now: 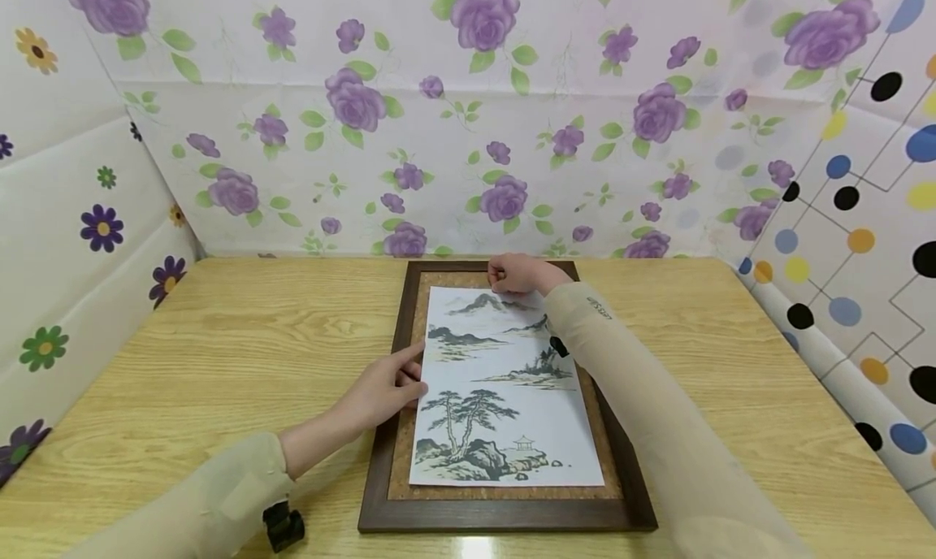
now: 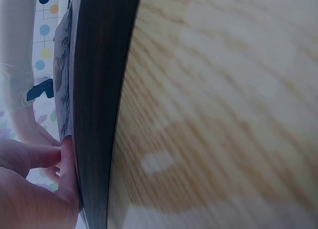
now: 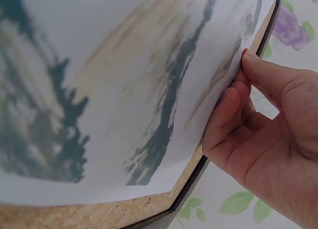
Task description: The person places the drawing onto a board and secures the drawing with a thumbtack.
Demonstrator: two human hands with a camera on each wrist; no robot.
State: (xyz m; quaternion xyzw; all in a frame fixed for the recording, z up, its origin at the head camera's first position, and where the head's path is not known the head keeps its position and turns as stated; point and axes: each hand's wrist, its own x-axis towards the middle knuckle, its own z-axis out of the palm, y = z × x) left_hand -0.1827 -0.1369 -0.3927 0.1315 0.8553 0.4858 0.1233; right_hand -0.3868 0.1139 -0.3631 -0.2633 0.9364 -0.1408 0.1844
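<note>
A sheet of paper (image 1: 526,445) printed with an ink landscape lies on a dark-framed cork board (image 1: 614,429). At the paper's left edge is my left hand (image 1: 383,388), its index finger and thumb spread apart with their tips at the edge. The left wrist view shows those fingers (image 2: 67,164) beside the dark frame. Over the top edge, my right hand (image 1: 521,273) has its fingers curled and pinches a small red pushpin (image 3: 244,51) against the paper. Most of the pin is hidden behind the thumb, and my right sleeve covers the paper's upper right side.
The board lies on a wood-grain table (image 1: 278,331), its far side close to a floral backdrop (image 1: 439,136). Patterned sheets hang at the left and right sides. A black wrist mount (image 1: 283,526) sits on my left sleeve.
</note>
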